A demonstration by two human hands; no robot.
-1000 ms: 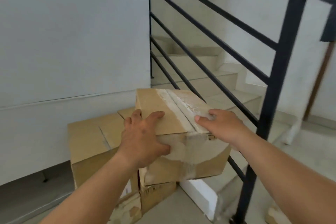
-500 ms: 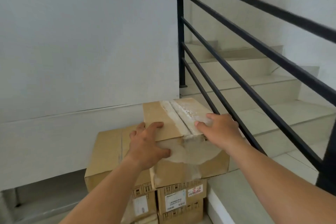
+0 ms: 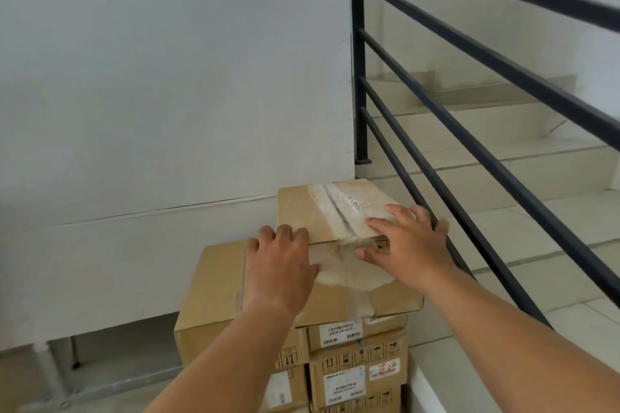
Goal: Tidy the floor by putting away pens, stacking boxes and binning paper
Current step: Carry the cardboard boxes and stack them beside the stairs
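Your left hand point(image 3: 280, 266) and right hand point(image 3: 407, 241) rest flat, fingers spread, gripping nothing, on the taped cardboard box point(image 3: 335, 211) atop the stacked boxes point(image 3: 357, 369). Their labels are too blurred to read, and the stack's base is cut off.

Two forearms reach in from the bottom edge — both bare, no sleeves in view. The left hand point(image 3: 280, 270) and right hand point(image 3: 407, 246) are bare too.

The left hand point(image 3: 280, 266) covers the near left corner of the top box point(image 3: 339, 245). Print on the labelled cartons point(image 3: 357, 369) below is illegible; their lower parts run off the bottom edge. The railing point(image 3: 486, 131) is cut off at right.
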